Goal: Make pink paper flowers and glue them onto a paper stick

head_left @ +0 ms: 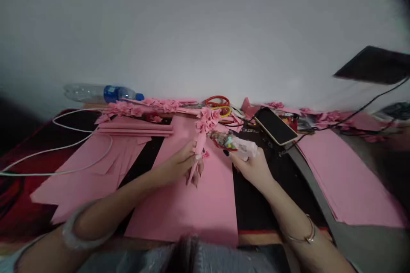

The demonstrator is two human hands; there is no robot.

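My left hand [184,164] is wrapped round the stem of a pink paper flower bunch [207,120], whose blossoms point away from me. Just right of it, my right hand [253,165] grips a white glue gun [245,146] with a coloured, partly wrapped front end. Its nozzle end is close to the base of the blossoms; whether they touch cannot be made out. A small pink flower [205,154] shows beside the stem. Beneath both lies a large pink paper sheet [192,213] on a black mat [253,204].
Pink sheets [346,175] lie at the right, with cut pieces [86,166] and rolled tubes [134,128] left. A phone [276,126] rests behind my right hand. Along the wall are a plastic bottle [102,92] and paper flowers [163,104]. A white cable [64,173] loops at left.
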